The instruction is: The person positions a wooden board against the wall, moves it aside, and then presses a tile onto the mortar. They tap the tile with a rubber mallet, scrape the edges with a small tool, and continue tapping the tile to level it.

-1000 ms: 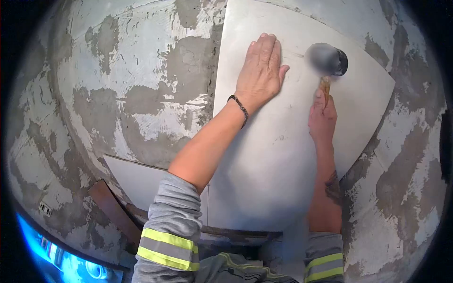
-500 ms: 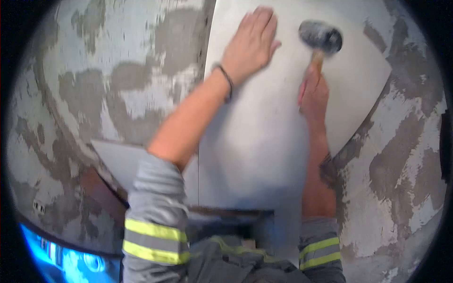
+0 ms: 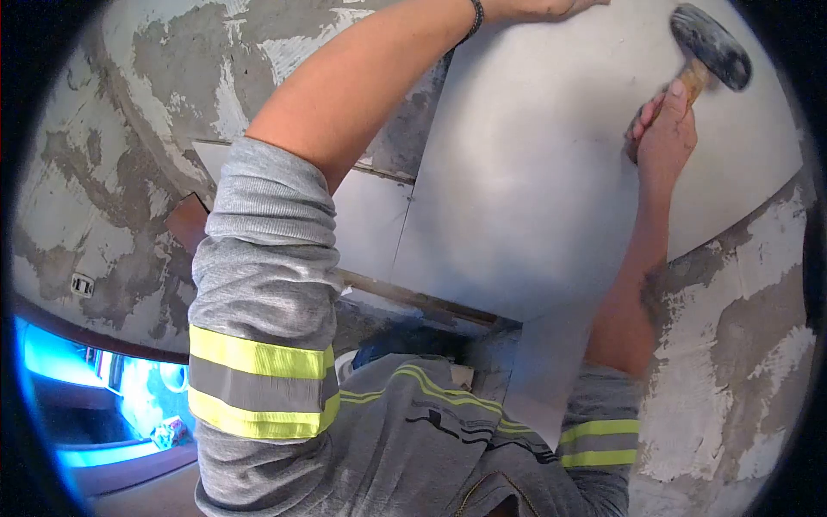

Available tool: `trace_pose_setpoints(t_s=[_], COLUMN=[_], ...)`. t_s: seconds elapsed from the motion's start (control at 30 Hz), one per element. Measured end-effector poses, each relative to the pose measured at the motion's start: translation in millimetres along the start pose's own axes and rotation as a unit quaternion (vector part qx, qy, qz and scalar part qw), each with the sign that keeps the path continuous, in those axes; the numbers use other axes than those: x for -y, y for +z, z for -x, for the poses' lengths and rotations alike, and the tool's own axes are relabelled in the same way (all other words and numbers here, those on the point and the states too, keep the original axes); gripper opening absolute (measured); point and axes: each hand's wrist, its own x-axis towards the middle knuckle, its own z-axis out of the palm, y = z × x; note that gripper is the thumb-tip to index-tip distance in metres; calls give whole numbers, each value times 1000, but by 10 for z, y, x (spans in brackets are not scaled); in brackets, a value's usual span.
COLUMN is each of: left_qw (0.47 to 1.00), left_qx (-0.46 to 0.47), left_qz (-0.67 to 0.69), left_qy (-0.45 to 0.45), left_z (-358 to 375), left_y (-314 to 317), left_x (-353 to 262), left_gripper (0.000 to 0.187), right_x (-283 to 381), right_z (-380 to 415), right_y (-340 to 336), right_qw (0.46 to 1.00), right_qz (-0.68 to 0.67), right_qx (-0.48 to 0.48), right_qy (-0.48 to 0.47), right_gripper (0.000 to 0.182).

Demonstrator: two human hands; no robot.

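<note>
My right hand (image 3: 668,133) is closed around the wooden handle of a rubber mallet (image 3: 711,47). The mallet's dark, white-smeared head is raised in front of a large, pale wall tile (image 3: 525,155). At the top edge of the view, my left hand (image 3: 543,7) lies against the upper part of this tile. Its thumb side shows, and the other fingertips are cut off by the frame. Below my left forearm, a second pale tile (image 3: 370,215) meets the large one along a thin vertical joint.
Rough wall (image 3: 732,327) with patchy grey and white plaster surrounds the tiles. An electrical socket (image 3: 83,285) is set in the wall at left. A dark recess (image 3: 413,340) opens below the tiles. Blue-lit shelving (image 3: 112,388) with objects stands at lower left.
The view has shifted and tilted. My left hand now appears higher, at the top edge. My right hand and the mallet appear farther up and to the right, with the mallet still gripped.
</note>
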Motion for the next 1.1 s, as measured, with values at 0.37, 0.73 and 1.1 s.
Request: trace_pose_setpoints(t_s=[0.37, 0.73, 1.1], left_qw=[1000, 927, 873], left_qx=[-13, -13, -60], left_qz=[1, 42, -40], left_qy=[5, -373, -482], left_z=[-7, 1395, 2427], left_y=[-8, 169, 730], left_x=[41, -1634, -2665], left_gripper=[63, 75, 54], right_x=[-31, -357, -1081], right_z=[44, 187, 837], right_y=[-52, -169, 8], right_qw=[998, 999, 995], right_qz=[-43, 4, 68], right_qx=[-36, -29, -41], right_qy=[26, -31, -55], right_gripper=[48, 45, 55])
